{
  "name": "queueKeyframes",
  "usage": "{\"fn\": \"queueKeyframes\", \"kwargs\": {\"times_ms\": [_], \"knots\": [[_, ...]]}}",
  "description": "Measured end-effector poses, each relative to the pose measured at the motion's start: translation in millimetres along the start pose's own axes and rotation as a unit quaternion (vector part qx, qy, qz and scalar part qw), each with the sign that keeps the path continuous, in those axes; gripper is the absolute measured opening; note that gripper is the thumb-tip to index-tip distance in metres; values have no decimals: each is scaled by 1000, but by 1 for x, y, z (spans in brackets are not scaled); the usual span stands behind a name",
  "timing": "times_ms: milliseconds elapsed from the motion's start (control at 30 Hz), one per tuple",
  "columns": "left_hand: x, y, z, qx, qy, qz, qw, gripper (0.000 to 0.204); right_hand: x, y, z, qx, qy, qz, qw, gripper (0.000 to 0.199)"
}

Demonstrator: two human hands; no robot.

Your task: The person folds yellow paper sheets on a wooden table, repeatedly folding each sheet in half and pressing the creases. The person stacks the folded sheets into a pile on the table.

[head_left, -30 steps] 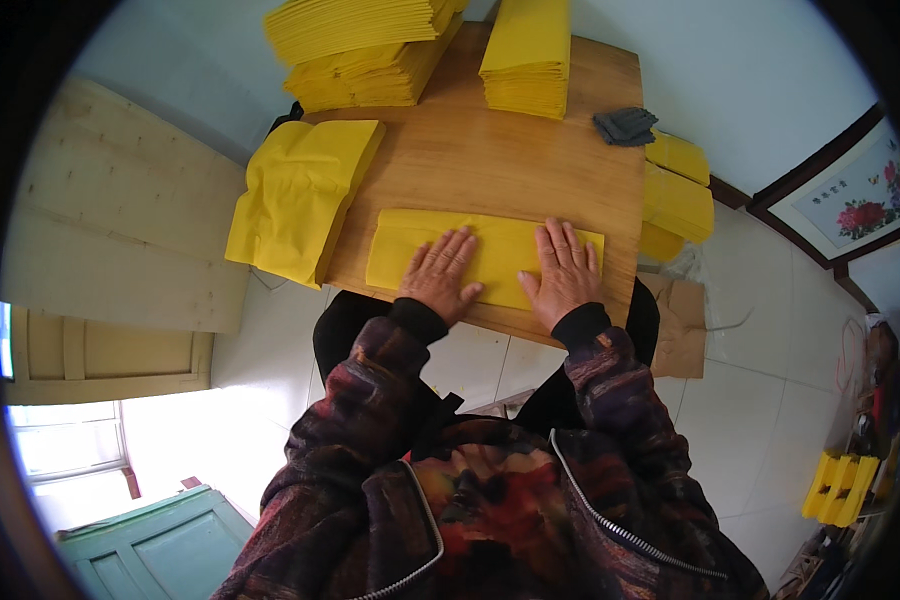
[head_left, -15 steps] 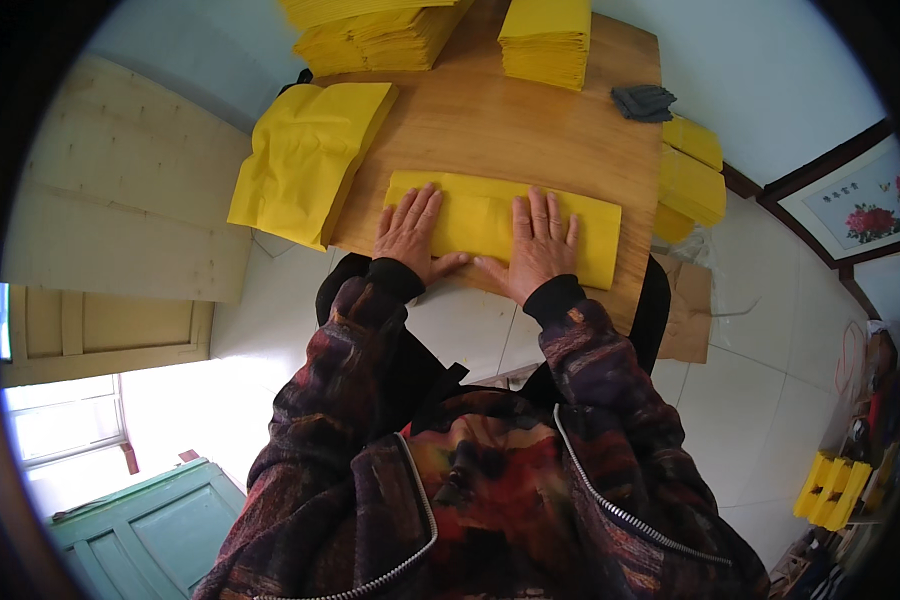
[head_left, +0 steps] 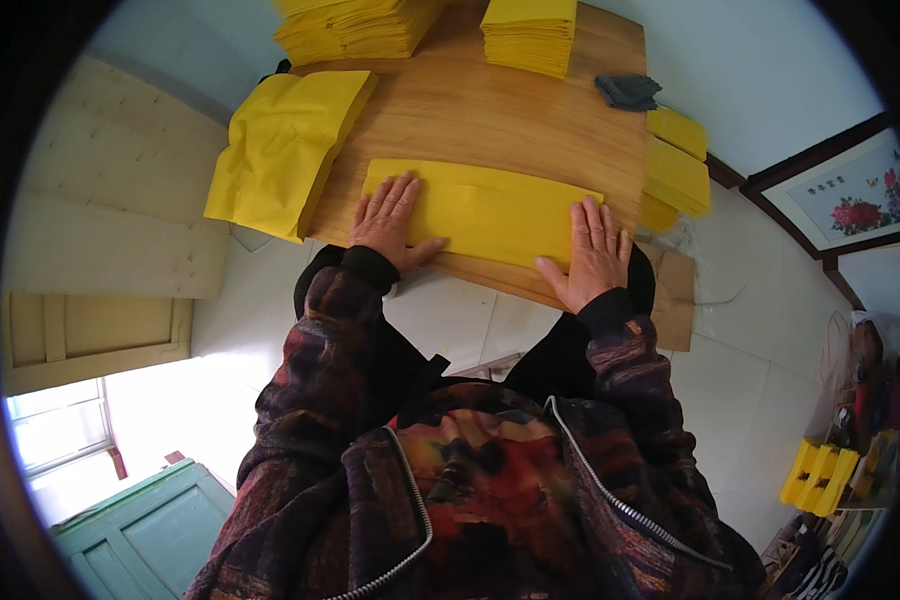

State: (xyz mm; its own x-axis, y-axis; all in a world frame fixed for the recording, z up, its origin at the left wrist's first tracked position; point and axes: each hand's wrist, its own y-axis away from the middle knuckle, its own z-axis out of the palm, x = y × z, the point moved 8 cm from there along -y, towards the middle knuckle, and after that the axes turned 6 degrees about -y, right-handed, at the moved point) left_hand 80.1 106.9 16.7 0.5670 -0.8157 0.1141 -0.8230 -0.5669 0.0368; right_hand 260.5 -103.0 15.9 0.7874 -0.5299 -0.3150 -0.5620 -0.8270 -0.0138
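Observation:
A folded yellow sheet (head_left: pixel 490 215), paper or thin cloth by its look, lies flat along the near edge of the wooden table (head_left: pixel 470 110). My left hand (head_left: pixel 388 222) rests on its left end, fingers stretched out and thumb pointing inward. At the sheet's right end, my right hand (head_left: pixel 592 258) lies with fingers extended, partly on the sheet and partly on the wood. Neither hand grips anything. To the left, a larger creased stack of yellow sheets (head_left: pixel 285 145) hangs partly over the table's edge.
Two piles of folded yellow pieces, one at back left (head_left: pixel 355 30) and one at back centre (head_left: pixel 530 35), stand on the table. A dark grey cloth (head_left: pixel 628 92) lies near the right edge. Yellow bundles (head_left: pixel 675 175) sit beyond that edge, above brown cardboard (head_left: pixel 670 300).
My right hand has slid rightward along the folded sheet to its right end. My left hand stays at the left end. The whole view has shifted slightly.

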Motion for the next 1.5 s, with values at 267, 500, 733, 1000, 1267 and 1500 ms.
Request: {"fn": "queueKeyframes", "kwargs": {"times_ms": [267,500,733,1000,1267,1500], "knots": [[-34,8,3,2,-6,-36,999,92,30,14,-17,-41,-6,30,999,87],[9,-9,-13,37,-78,-13,996,74,-52,-24,-36,112,-59,-134,983,61],[67,-36,17,16,-6,71,997,60,-70,-61,23,28,-30,-101,994,61],[-16,-26,2,18,-29,-70,997,71,-57,-55,26,16,-22,-82,996,69],[-40,-22,1,43,-43,-118,991,73,-81,-53,18,28,-28,-113,993,68],[-41,-24,2,28,-42,-123,991,74,-104,-59,38,0,-62,-95,994,78]]}}
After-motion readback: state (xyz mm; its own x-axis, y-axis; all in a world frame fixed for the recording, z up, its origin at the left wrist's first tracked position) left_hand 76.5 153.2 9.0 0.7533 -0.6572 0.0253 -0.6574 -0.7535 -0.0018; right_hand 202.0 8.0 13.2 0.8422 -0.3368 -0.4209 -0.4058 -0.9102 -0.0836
